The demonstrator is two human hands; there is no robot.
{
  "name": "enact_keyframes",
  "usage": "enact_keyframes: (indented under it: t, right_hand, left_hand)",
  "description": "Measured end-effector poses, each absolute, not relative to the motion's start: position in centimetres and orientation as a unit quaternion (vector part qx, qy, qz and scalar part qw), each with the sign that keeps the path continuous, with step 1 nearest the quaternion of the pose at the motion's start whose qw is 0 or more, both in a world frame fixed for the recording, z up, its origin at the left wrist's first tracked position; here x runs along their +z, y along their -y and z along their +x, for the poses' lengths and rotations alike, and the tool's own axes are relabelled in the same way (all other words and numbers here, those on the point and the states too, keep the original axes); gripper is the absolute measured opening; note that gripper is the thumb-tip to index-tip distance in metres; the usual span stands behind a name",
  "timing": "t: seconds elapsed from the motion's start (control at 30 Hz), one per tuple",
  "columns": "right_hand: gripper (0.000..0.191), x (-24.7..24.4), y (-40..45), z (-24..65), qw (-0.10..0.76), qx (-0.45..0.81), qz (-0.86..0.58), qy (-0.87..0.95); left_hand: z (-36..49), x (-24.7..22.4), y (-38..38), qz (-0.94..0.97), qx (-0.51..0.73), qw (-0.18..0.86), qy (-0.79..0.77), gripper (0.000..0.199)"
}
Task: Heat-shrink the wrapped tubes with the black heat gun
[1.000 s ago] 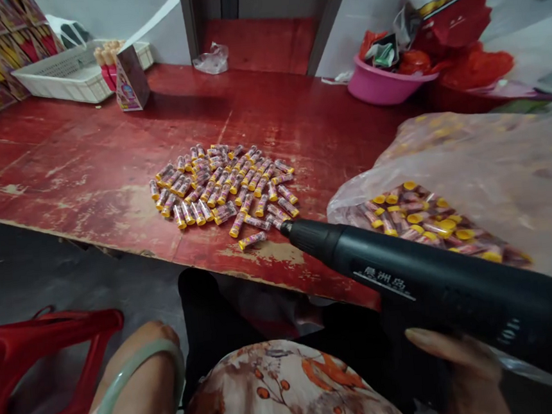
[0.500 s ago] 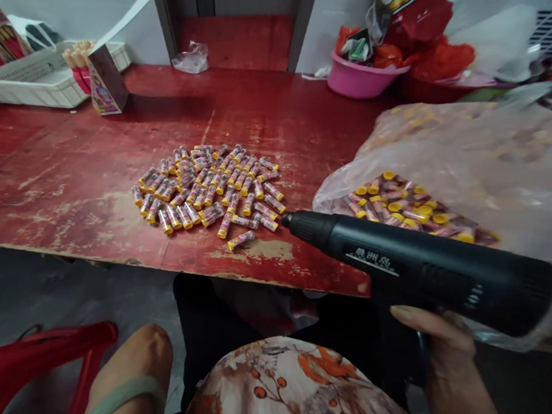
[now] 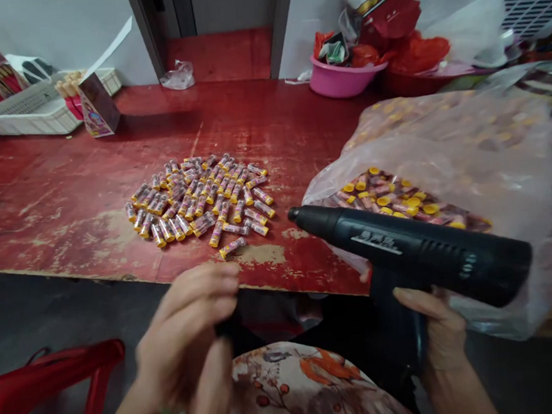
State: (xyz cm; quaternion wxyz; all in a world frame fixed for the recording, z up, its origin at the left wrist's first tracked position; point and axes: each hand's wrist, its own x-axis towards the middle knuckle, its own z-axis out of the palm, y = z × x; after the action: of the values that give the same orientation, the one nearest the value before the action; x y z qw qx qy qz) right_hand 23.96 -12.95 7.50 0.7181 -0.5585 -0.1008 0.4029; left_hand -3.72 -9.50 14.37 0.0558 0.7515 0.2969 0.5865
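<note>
My right hand is wrapped round the handle of a black heat gun. Its nozzle points left over the table, just right of a pile of small clear tubes with yellow caps and printed wraps. My left hand, slightly blurred, is raised in front of the table's near edge. Its fingers are bent, the thumb stands apart, and I see nothing in it. The nearest single tube lies just beyond its fingertips. Behind the heat gun, an open plastic bag holds many more such tubes.
The red worn table spans the view. At the back left stand a white plastic tray and a printed triangular box. A pink basin of wrappers sits at the back right. A red stool is at lower left.
My left hand has come up from below, near the table's front edge. The heat gun, still in my right hand, has tilted a little. The view has shifted slightly.
</note>
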Motion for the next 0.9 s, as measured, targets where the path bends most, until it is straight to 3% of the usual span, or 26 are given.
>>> enact_keyframes:
  t: [0.1, 0.2, 0.4, 0.6, 0.9]
  right_hand:
    - [0.069, 7.0, 12.6, 26.2, 0.736, 0.422, -0.523, 0.083]
    - [0.058, 6.1, 12.8, 27.4, 0.74, 0.464, -0.481, 0.077]
    - [0.066, 5.1, 13.0, 26.9, 0.712, 0.481, -0.501, 0.106]
    - [0.077, 5.8, 13.1, 26.5, 0.731, 0.455, -0.505, 0.058]
    - [0.066, 8.1, 12.9, 23.5, 0.715, 0.508, -0.474, 0.08]
  left_hand:
    - [-1.6, 10.8, 6.0, 0.8, 0.517, 0.022, -0.305, 0.026]
    - [0.7, 6.3, 2.2, 0.844, 0.399, -0.075, -0.35, 0.018]
    - [4.6, 1.7, -2.7, 0.914, 0.149, -0.135, -0.351, 0.054]
    - [4.6, 1.2, -5.2, 0.908, 0.113, -0.141, -0.377, 0.058]
    - [1.7, 2.4, -6.9, 0.921, 0.133, -0.107, -0.349, 0.051]
